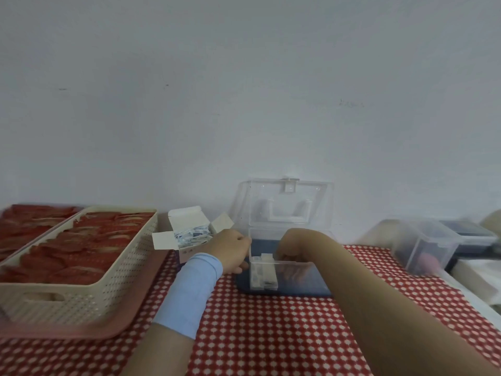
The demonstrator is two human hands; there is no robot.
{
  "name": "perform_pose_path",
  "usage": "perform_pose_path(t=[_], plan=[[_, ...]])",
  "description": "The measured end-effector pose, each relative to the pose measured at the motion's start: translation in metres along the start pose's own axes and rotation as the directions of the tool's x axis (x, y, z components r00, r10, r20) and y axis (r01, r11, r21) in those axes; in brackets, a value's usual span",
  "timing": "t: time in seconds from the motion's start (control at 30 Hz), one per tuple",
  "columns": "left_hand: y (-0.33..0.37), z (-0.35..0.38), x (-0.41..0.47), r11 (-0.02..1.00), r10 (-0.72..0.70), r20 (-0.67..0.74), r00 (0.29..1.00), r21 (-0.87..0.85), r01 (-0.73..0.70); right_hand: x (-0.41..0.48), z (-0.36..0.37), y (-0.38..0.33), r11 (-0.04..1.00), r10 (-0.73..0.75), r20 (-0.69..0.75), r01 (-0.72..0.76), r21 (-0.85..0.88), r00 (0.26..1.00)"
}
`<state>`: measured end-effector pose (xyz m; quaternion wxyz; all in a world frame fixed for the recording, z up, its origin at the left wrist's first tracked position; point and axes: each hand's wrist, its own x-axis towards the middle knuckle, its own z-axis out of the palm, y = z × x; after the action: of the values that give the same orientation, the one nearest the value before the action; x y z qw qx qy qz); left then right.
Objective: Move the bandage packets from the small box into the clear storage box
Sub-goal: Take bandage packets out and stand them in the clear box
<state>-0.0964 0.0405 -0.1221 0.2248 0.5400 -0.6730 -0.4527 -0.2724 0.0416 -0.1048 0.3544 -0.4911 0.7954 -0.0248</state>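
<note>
Red checked cloth [271,335] covers the worktop. Far left sits a cream basket [108,289] full of red things. Next comes the small box [187,252], flaps open, with white and blue packets [193,234] inside. The left hand [230,251] has its grip curled on the left wall of the clear box [311,278]. A stack [264,275] of packets stands in that box's left end. The right hand [294,244] dips into it; I cannot tell if its grip is apart or together. The lid [284,202] stands up.

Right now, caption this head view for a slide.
Right hand reaches into the clear box; left hand beside it.
</note>
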Motion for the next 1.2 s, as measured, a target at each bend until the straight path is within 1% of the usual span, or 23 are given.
perform_pose_path(t=[0.1,0.27,0.37,0.43,0.47,0.5,0.57,0.6,0.63,0.67,0.7,0.73,0.8,0.9,0.97,1.03,1.2], plan=[[0.001,0.000,-0.002,1.000,-0.003,-0.012,1.000,0.007,0.003,-0.004,0.003,-0.003,0.999,-0.041,-0.046,0.040,-0.025,0.998],[0.008,-0.005,-0.011,1.000,0.019,-0.026,0.999,0.011,-0.018,-0.014,-0.004,-0.003,0.988,-0.121,-0.061,0.115,-0.100,0.991],[0.019,-0.022,-0.025,0.996,0.088,-0.094,0.992,-0.025,-0.090,-0.026,-0.016,-0.008,0.990,-0.129,-0.114,0.121,-0.074,0.985],[0.022,-0.041,-0.034,0.983,0.184,-0.196,0.963,0.019,-0.184,-0.034,-0.024,-0.018,0.982,-0.187,-0.209,0.178,-0.061,0.960],[0.021,-0.052,-0.036,0.969,0.247,-0.266,0.932,0.079,-0.234,-0.037,-0.027,-0.024,0.968,-0.252,-0.277,0.242,-0.070,0.927],[0.017,-0.062,-0.036,0.951,0.307,-0.338,0.889,0.152,-0.271,-0.041,-0.027,-0.032,0.942,-0.335,-0.341,0.323,-0.091,0.878],[0.004,-0.081,-0.035,0.919,0.380,-0.449,0.809,0.282,-0.275,-0.048,-0.020,-0.051,0.855,-0.509,-0.436,0.496,-0.154,0.742],[-0.003,-0.088,-0.034,0.910,0.389,-0.465,0.795,0.330,-0.251,-0.053,-0.015,-0.060,0.806,-0.579,-0.454,0.561,-0.190,0.677],[-0.012,-0.094,-0.032,0.902,0.378,-0.449,0.810,0.376,-0.213,-0.057,-0.008,-0.069,0.762,-0.636,-0.449,0.604,-0.233,0.628],[-0.020,-0.099,-0.031,0.888,0.353,-0.411,0.841,0.430,-0.163,-0.058,-0.002,-0.077,0.725,-0.681,-0.424,0.631,-0.277,0.597],[-0.029,-0.101,-0.028,0.869,0.308,-0.361,0.880,0.484,-0.106,-0.058,0.005,-0.083,0.697,-0.714,-0.390,0.645,-0.315,0.581],[-0.036,-0.103,-0.027,0.849,0.256,-0.316,0.914,0.525,-0.057,-0.055,0.011,-0.090,0.674,-0.738,-0.358,0.653,-0.345,0.573],[-0.044,-0.102,-0.023,0.828,0.201,-0.264,0.943,0.560,-0.019,-0.048,0.021,-0.099,0.648,-0.760,-0.309,0.639,-0.413,0.572],[-0.050,-0.099,-0.016,0.842,0.250,-0.246,0.936,0.532,-0.085,-0.037,0.033,-0.111,0.610,-0.760,-0.252,0.525,-0.593,0.599],[-0.051,-0.100,-0.015,0.872,0.264,-0.249,0.932,0.475,-0.121,-0.031,0.037,-0.116,0.583,-0.749,-0.244,0.440,-0.683,0.616],[-0.053,-0.101,-0.013,0.884,0.271,-0.248,0.930,0.446,-0.139,-0.026,0.040,-0.120,0.573,-0.745,-0.241,0.411,-0.709,0.623],[-0.051,-0.103,-0.014,0.874,0.298,-0.238,0.924,0.456,-0.164,-0.021,0.045,-0.127,0.562,-0.754,-0.227,0.426,-0.709,0.616]])
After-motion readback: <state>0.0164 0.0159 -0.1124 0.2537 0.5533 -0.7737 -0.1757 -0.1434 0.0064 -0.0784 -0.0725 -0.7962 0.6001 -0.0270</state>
